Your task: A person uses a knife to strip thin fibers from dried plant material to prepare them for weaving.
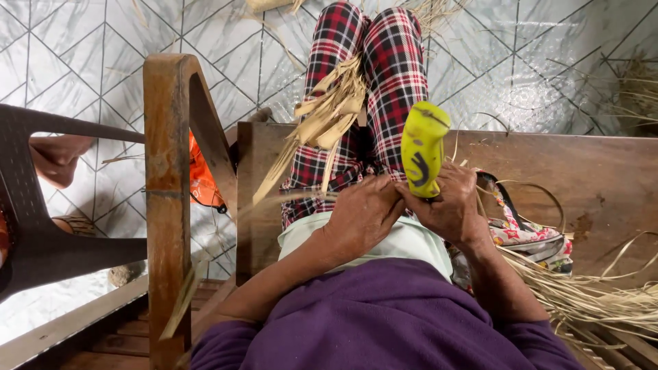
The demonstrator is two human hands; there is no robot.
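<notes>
So, right around the middle of the frame, a yellow-green handled tool (423, 147) is gripped in the right hand (449, 205), fingers wrapped shut round its lower end, with the handle sticking up toward the top of the picture. Whatever blade or tip it has is hidden between the hands, so that part can't be told. The left hand (363, 212) is pressed up against the right one, fingers curled closed, probably pinched on a dried leaf strip (274, 178) that runs off to the left, though the exact pinch point is covered.

A loose bundle of dried leaf strips (332, 109) is laid across the red plaid trousers (391, 62) in the upper middle. Over at the lower right, a much bigger pile of dry strands (589, 298) is spread on the wooden bench (603, 171), right next to a flowery fabric bag (531, 236).

As for progress: nothing woven or finished can be seen anywhere, only raw strips and strands. Judging by that, the work looks to be at the stripping or trimming stage, with one strip in hand and most of the material still waiting.

At the left edge, a wooden armrest (168, 171) and a dark plastic chair (41, 205) are seen, with someone else's foot on the tiled floor (82, 62).
</notes>
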